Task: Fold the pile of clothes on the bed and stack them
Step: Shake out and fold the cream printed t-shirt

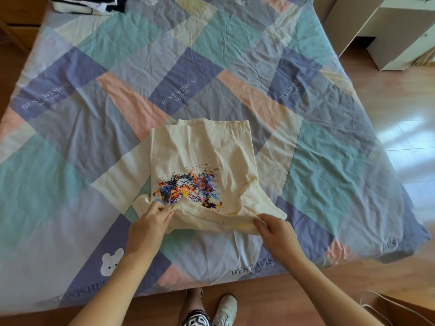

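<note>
Patchwork bed sheet (77, 128) covers bed, wood floor (400, 95) around. Cream T-shirt (207, 151) on it; left hand (150, 220) and right hand (275, 228) each pinching its near edge.

Cream cotton T-shirt with a multicoloured paint-splatter tiger print (207, 161): lies on the bed, low centre of view, print side up. Sides already folded in, giving a narrow upright panel; far hem runs straight at 12 o'clock. One sleeve splays out toward 4 o'clock. Near edge lifted and bunched, partly turned over the print. Fabric creased throughout.

Pile of dark and white clothes (98, 4): far corner of the bed, at 11 o'clock, well apart from the T-shirt, cut off by the frame edge.
</note>
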